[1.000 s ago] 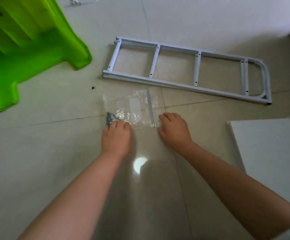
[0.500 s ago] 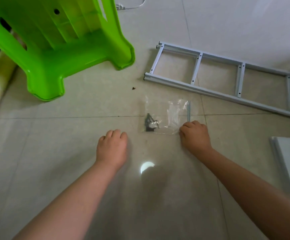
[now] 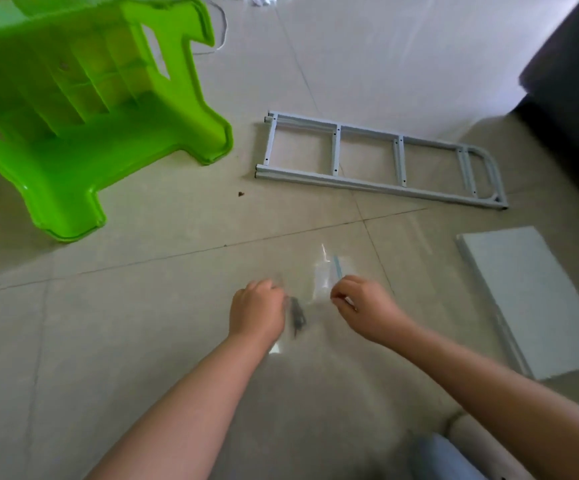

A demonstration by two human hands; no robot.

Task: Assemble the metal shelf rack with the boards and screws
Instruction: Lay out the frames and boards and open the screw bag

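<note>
Hands met over a clear plastic bag [image 3: 319,282] above the floor: the left hand [image 3: 257,311] pinched its left edge beside dark screws [image 3: 297,318], the right hand [image 3: 360,306] pinched its right edge. Right of them lay a white board [image 3: 537,299]; farther off, the metal side frame [image 3: 381,157] and a green stool [image 3: 83,109].

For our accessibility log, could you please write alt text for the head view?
Both hands, left hand and right hand, grip a clear plastic bag of dark screws over a tiled floor. Beyond lie a white metal frame, a white board and a green plastic stool.
</note>
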